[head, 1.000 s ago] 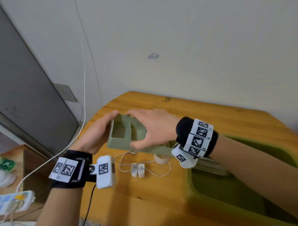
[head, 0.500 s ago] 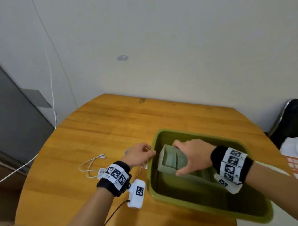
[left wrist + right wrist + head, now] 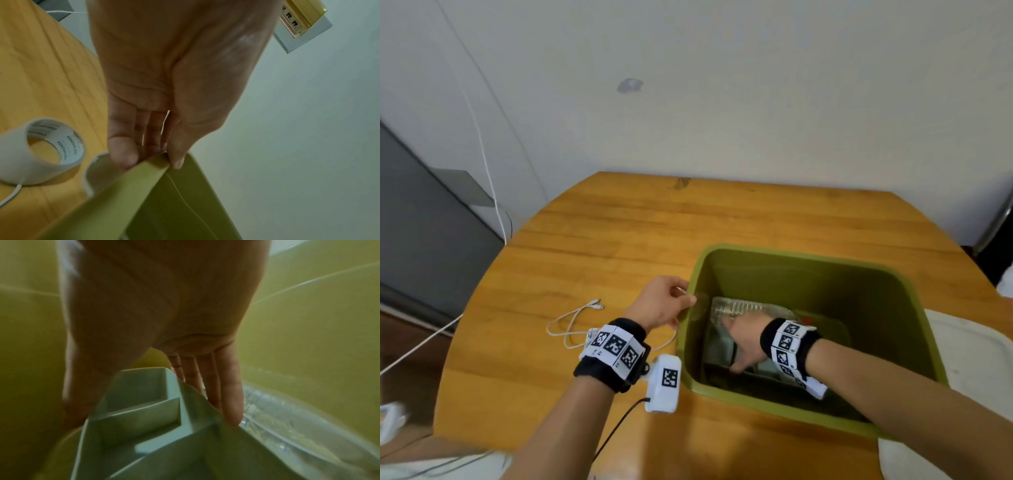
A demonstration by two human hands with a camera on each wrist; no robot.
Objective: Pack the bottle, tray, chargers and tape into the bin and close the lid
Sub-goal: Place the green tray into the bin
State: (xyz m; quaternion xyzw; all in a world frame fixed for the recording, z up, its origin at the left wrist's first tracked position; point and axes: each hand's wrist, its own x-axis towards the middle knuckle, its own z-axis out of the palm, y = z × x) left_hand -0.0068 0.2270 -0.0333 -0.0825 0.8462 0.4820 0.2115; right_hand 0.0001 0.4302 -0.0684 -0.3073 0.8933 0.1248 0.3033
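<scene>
The green bin (image 3: 791, 255) stands on the wooden table (image 3: 619, 240). A clear bottle (image 3: 743, 307) lies inside it by the far wall. My right hand (image 3: 746, 337) is low inside the bin and grips the grey-green divided tray (image 3: 717, 346), thumb on one side and fingers (image 3: 230, 399) on the other, next to the bottle (image 3: 277, 418). My left hand (image 3: 667, 303) pinches the bin's left rim (image 3: 144, 170) between thumb and fingers. The white tape roll (image 3: 24, 162) sits on the table just left of the bin. The white chargers (image 3: 592, 334) and their cables (image 3: 571, 318) lie left of my left wrist.
The bin's white lid (image 3: 969, 359) lies on the table to the right of the bin. A wall runs along the table's far edge. A dark cabinet (image 3: 431, 240) stands off the table's left side. A thin black wire (image 3: 619, 428) trails from my left wrist.
My right hand has carried the tray from the table's left side into the bin and lowered it beside the bottle. My left hand let go of the tray and took hold of the bin's rim.
</scene>
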